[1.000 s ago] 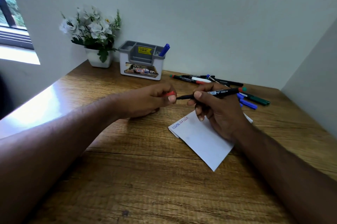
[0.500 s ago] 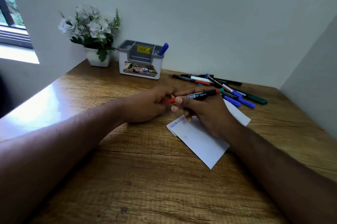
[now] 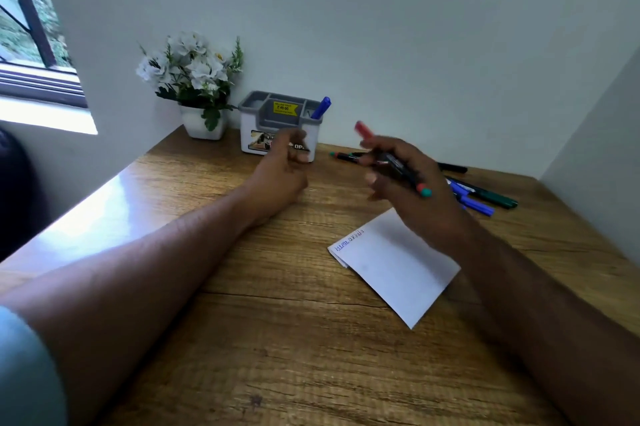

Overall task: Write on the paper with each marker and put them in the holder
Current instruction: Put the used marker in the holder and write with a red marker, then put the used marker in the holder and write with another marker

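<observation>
Red marker raised over the paper

Price sticker [image 3: 285,108] on the grey-and-white holder [image 3: 256,134] reads "49.00" in dark print on yellow; the label low on its front shows "OP", the rest hidden behind the left hand [image 3: 282,169]. Blue handwriting runs along the far-left edge of the folded paper [image 3: 398,266], too small to read. Right hand [image 3: 412,190] hovers above the paper's far end, fingers wrapped tight around a red-capped marker [image 3: 391,162], cap tilted up and away, blurred. Left hand floats in front of the holder, fingers loosely curled; whether it holds anything, can't tell. One blue marker [image 3: 321,107] stands in the holder's right compartment. Loose markers [image 3: 485,197] lie on the wooden desk [image 3: 277,339] far right. White flowers [image 3: 188,69] sit left of the holder.
</observation>
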### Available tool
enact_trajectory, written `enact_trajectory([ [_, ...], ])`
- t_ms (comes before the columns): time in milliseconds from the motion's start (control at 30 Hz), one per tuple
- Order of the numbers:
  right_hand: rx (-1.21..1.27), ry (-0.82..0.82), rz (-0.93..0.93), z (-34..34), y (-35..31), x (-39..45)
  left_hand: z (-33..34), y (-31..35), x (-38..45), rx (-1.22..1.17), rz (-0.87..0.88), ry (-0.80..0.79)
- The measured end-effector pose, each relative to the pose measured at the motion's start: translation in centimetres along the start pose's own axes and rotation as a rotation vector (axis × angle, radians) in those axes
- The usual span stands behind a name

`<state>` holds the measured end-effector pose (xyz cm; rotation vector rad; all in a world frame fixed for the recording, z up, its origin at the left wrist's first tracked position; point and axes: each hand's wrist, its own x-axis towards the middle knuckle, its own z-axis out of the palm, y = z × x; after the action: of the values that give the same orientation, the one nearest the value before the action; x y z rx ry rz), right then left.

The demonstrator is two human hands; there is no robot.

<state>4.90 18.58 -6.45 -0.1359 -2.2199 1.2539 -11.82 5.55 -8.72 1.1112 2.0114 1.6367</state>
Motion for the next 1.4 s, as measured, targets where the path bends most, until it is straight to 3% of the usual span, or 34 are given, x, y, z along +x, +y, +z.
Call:
enact_trajectory([
  [67, -0.182, -0.137, 0.045, -1.3, 0.4, 1.1, -0.1, -0.6, 0.9, 0.022, -0.069, 0.083],
  [133, -0.168, -0.166, 0.118, -1.6, 0.5, 2.5, 0.1, -0.8, 1.7, 0.156, -0.052, 0.088],
  [300, 0.035, 0.309, -0.028, -0.5, 0.4, 8.1, 0.1, -1.2, 3.0, 0.378, 0.035, 0.148],
  [433, -0.064, 0.381, -0.185, 0.5, -0.1, 12.5, 0.1, -2.1, 3.5, 0.436, 0.074, 0.126],
  [567, -0.09, 0.551, -0.249, 1.7, 0.4, 15.1, 0.1, -2.7, 3.9, 0.471, 0.095, 0.101],
  [633, -0.109, 0.56, -0.261, 2.3, 0.9, 15.4, 0.1, -2.7, 3.9, 0.486, 0.097, 0.089],
  [933, -0.195, 0.337, -0.162, 3.7, 3.8, 14.4, 0.1, -2.3, 3.8, 0.57, 0.09, 0.072],
  [1067, -0.193, 0.335, -0.075, 1.3, 4.8, 13.1, 0.3, -2.1, 3.4, 0.616, 0.126, 0.039],
  [1133, -0.504, 0.211, -0.003, -0.7, 5.8, 12.5, 0.5, -2.0, 3.2, 0.679, 0.165, 0.004],
  [1233, -1.002, -0.138, 0.253, -1.9, 7.0, 11.7, 0.7, -2.0, 3.2, 0.724, 0.169, -0.045],
  [1400, -1.294, -0.343, 0.301, -0.6, 6.6, 12.1, 0.7, -2.0, 3.1, 0.708, 0.182, -0.035],
])
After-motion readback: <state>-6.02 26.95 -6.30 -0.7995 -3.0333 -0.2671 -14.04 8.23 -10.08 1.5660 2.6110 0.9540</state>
